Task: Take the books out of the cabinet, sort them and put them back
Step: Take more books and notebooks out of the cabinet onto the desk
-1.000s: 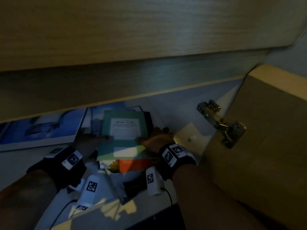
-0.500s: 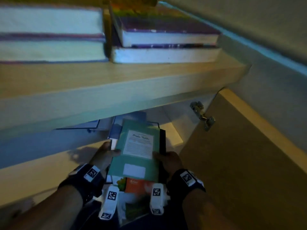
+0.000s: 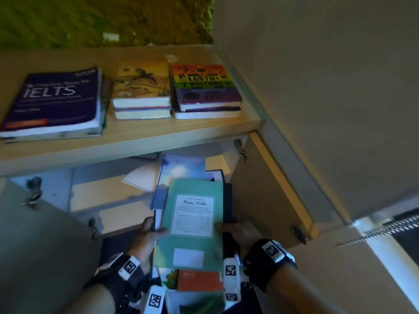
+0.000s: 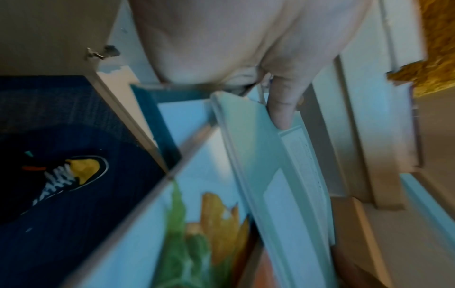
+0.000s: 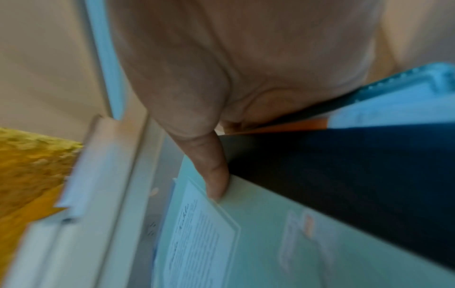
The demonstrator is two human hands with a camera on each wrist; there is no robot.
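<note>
Both hands hold a stack of books [image 3: 192, 225] between them, in front of the open cabinet [image 3: 108, 200]. Left hand [image 3: 147, 236] grips the stack's left edge, its thumb [image 4: 283, 105] lying on the teal top book [image 3: 192, 214]; right hand [image 3: 238, 230] grips the right edge, thumb [image 5: 214, 171] pressed on the same cover beside a black book [image 5: 344, 185]. Under the teal book sit an orange one [image 3: 199, 281] and a blue one [image 3: 181, 171]. On the shelf [image 3: 136, 137] above lie an IELTS book [image 3: 56, 100] and two small piles, one topped by a rainbow book [image 3: 201, 82].
</note>
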